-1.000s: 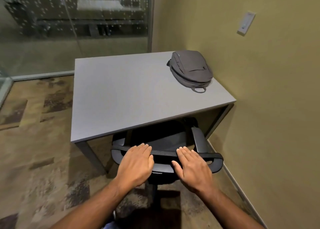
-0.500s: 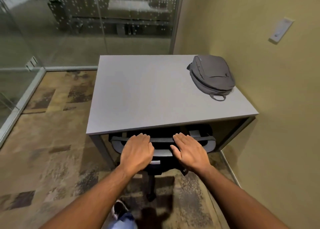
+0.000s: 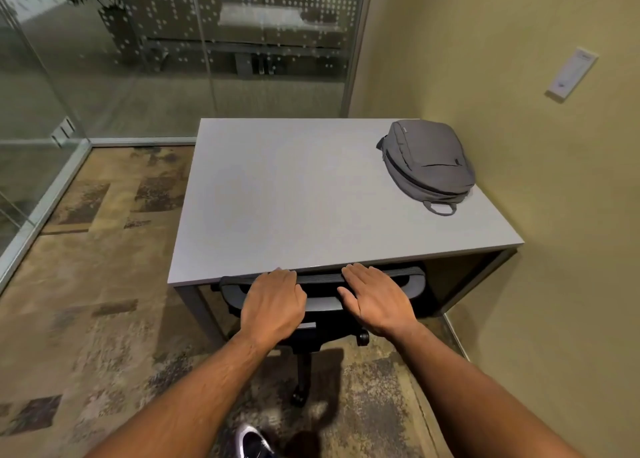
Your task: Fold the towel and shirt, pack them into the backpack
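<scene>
A grey backpack (image 3: 429,166) lies zipped shut at the far right corner of the grey table (image 3: 294,198), its carry loop toward me. No towel or shirt is in view. My left hand (image 3: 273,305) and my right hand (image 3: 375,298) rest palm-down, side by side, on the top of a black office chair's backrest (image 3: 320,279). The fingers lie flat and reach the table's front edge. Most of the chair is tucked under the table.
A yellow wall with a white wall plate (image 3: 571,75) runs close along the table's right side. Frosted glass partitions (image 3: 173,59) close off the back and left. Patterned carpet (image 3: 86,284) spreads to the left. My shoe (image 3: 251,442) shows at the bottom.
The chair has rolled further under the table with both hands on its backrest. My hands have come up to the table's front edge.
</scene>
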`<move>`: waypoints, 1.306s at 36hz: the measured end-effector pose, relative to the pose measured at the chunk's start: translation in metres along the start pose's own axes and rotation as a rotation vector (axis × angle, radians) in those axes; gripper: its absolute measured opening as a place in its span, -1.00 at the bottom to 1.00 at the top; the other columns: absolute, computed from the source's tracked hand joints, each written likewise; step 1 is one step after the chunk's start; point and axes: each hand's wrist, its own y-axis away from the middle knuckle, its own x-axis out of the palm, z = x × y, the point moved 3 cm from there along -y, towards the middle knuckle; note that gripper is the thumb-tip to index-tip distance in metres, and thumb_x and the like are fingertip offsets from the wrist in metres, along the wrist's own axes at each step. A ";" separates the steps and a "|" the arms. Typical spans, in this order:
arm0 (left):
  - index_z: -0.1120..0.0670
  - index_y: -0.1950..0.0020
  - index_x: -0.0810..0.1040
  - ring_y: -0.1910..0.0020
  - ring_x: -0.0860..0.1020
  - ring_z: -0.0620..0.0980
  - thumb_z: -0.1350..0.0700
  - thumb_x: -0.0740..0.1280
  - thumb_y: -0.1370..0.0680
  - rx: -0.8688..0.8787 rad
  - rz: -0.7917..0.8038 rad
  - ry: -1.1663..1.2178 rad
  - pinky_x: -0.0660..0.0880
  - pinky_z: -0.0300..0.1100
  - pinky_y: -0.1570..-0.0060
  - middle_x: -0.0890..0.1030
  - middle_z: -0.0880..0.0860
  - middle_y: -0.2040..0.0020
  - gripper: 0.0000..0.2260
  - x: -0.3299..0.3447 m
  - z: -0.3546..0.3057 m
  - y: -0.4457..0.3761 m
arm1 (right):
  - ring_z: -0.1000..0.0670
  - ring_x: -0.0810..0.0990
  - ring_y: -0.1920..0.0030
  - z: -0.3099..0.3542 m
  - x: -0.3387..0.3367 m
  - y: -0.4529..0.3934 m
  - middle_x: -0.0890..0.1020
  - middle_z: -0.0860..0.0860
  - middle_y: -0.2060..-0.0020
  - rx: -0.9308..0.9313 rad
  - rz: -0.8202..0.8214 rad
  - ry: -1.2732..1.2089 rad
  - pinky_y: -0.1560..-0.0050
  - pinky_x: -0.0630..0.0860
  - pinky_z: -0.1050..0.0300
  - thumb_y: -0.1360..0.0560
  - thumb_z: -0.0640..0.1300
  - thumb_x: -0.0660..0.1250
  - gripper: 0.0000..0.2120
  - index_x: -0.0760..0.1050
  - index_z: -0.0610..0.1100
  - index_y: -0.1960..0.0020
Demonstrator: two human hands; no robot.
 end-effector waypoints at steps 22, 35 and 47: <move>0.08 -0.01 0.55 0.12 0.51 0.00 0.05 -0.04 -0.59 -0.051 -0.001 -0.004 0.49 -0.03 -0.13 0.58 0.00 0.11 -0.63 0.005 0.015 -0.047 | -0.06 0.29 -0.58 -0.013 -0.002 -0.059 0.41 -0.06 -0.55 0.013 -0.041 0.010 -0.60 0.18 -0.04 -0.66 0.23 -0.23 -0.29 0.30 -0.13 -0.59; 0.07 0.07 0.58 0.20 0.59 0.03 0.00 0.07 -0.53 -0.044 -0.019 -0.038 0.52 -0.07 0.17 0.61 0.00 0.19 -0.68 0.004 0.011 -0.059 | -0.04 0.40 -0.53 -0.019 0.000 -0.058 0.50 -0.05 -0.48 0.092 -0.130 -0.028 -0.58 0.25 -0.03 -0.67 0.20 -0.14 -0.35 0.45 -0.11 -0.52; -0.01 0.28 0.45 0.41 0.39 -0.10 0.16 0.37 -0.43 0.182 -0.024 -0.031 0.52 -0.14 0.37 0.40 -0.11 0.35 -0.85 0.001 0.013 -0.061 | 0.06 0.36 -0.55 -0.021 -0.003 -0.060 0.49 0.06 -0.50 0.125 -0.131 -0.092 -0.60 0.19 0.04 -0.68 0.30 -0.28 -0.26 0.43 -0.01 -0.54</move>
